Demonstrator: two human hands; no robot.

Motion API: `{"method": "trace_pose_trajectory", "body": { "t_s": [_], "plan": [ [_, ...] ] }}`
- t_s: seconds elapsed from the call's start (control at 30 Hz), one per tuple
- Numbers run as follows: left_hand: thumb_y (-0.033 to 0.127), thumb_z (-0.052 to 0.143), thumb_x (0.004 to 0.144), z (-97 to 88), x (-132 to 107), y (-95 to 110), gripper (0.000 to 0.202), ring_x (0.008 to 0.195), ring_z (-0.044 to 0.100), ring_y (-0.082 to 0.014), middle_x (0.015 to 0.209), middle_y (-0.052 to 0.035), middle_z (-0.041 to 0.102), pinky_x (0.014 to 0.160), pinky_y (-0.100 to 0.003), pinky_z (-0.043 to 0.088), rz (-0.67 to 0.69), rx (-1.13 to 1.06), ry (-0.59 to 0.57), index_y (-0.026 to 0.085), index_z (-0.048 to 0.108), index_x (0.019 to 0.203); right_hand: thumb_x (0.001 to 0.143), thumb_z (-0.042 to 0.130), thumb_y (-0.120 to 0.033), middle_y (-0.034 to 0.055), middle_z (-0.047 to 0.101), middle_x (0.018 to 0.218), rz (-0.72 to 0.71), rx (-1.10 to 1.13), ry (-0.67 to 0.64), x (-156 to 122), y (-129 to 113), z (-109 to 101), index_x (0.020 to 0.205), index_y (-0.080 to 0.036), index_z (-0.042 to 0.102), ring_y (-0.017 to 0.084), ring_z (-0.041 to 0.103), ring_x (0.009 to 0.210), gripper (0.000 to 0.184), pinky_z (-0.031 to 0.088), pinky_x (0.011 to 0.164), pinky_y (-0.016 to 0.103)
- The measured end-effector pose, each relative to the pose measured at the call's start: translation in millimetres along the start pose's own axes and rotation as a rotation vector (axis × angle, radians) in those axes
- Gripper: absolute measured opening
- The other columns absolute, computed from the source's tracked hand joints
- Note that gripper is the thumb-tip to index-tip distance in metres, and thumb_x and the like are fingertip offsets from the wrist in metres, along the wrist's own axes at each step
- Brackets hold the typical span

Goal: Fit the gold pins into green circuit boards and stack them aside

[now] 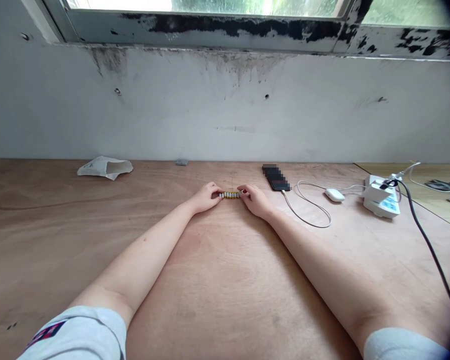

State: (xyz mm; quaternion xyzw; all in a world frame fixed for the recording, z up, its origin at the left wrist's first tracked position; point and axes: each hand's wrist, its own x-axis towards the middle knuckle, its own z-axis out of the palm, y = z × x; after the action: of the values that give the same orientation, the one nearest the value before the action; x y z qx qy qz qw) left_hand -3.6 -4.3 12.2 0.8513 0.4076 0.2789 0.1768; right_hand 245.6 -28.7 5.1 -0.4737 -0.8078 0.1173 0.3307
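1. Nearest: pale grey short sleeves [75, 335] at bottom of view, both forearms resting on the flat plywood counter [228, 300], reaching fwd to ctr.
2. Left hand [209, 197] and right hand [255, 200] close together, palms down, near far edge of counter.
3. Short straight row of gold-and-white beads [230, 195] lies horiz. btwn the hands, on or just above counter (contact unclear). L fingers [218, 192] on its left end, R fingers [242, 189] on its right end; both sets narrow, pinching the ends. Exact grip hidden by the hands.
4. R of hands: black smartphone [275, 177], partly pixelated, lying on counter, just beyond R hand. White charging cable [307, 206] runs from it in a loose loop.
5. Further R: small white oval plug or adapter [334, 195] on the cable, then white power strip w/ blue label [381, 197]. Thick black cable [431, 250] runs from it down to the R edge of view.
6. Far L: crumpled white paper bag [105, 167] by wall; small grey lump [182, 162] at counter's back edge.
7. Farthest: white-painted wall [210, 110] w/ black stains, window frame [210, 30] above.
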Motion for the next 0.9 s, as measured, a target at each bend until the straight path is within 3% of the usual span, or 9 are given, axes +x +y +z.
{"method": "trace_pose_trajectory", "body": {
  "t_s": [0.3,0.53,0.73,0.9],
  "plan": [
    [0.026,0.065,0.083,2.6,2,-1,0.027,0.100,0.061,-0.0223,0.103,-0.0068,0.066,0.095,-0.038,0.048,0.039,0.047,0.016,0.019,0.070,0.109,0.090,0.054,-0.015,0.0059,0.070,0.105,-0.075,-0.056,-0.059,2,0,2,0.102,-0.019,0.068,0.020,0.061,0.099,0.019,0.046,0.093,0.034],
    [0.031,0.068,0.081,-0.8,1,1,0.021,0.098,0.062,-0.0232,0.098,-0.0072,0.065,0.092,-0.038,0.050,-0.039,0.055,0.031,0.019,0.073,0.097,0.075,0.052,-0.001,0.0055,0.070,0.109,-0.027,-0.046,-0.064,0,1,-5,0.116,-0.018,0.066,0.019,0.062,0.099,0.046,0.047,0.089,0.030],
    [0.031,0.067,0.081,-2.5,2,-1,0.018,0.097,0.061,-0.0235,0.096,-0.0071,0.064,0.090,-0.038,0.050,-0.056,0.052,0.030,0.019,0.072,0.092,0.081,0.054,-0.006,0.0055,0.071,0.105,0.039,-0.040,-0.081,1,2,-8,0.109,-0.019,0.069,0.019,0.064,0.092,0.035,0.048,0.086,0.030],
    [0.036,0.064,0.085,-1.6,0,-1,0.024,0.094,0.061,-0.0205,0.102,-0.0066,0.062,0.087,-0.035,0.051,-0.035,-0.026,0.094,0.019,0.069,0.101,0.081,0.054,-0.006,0.0055,0.071,0.104,0.006,-0.042,-0.081,1,3,-5,0.107,-0.019,0.068,0.018,0.064,0.093,0.031,0.048,0.086,0.029]
  ]
}}
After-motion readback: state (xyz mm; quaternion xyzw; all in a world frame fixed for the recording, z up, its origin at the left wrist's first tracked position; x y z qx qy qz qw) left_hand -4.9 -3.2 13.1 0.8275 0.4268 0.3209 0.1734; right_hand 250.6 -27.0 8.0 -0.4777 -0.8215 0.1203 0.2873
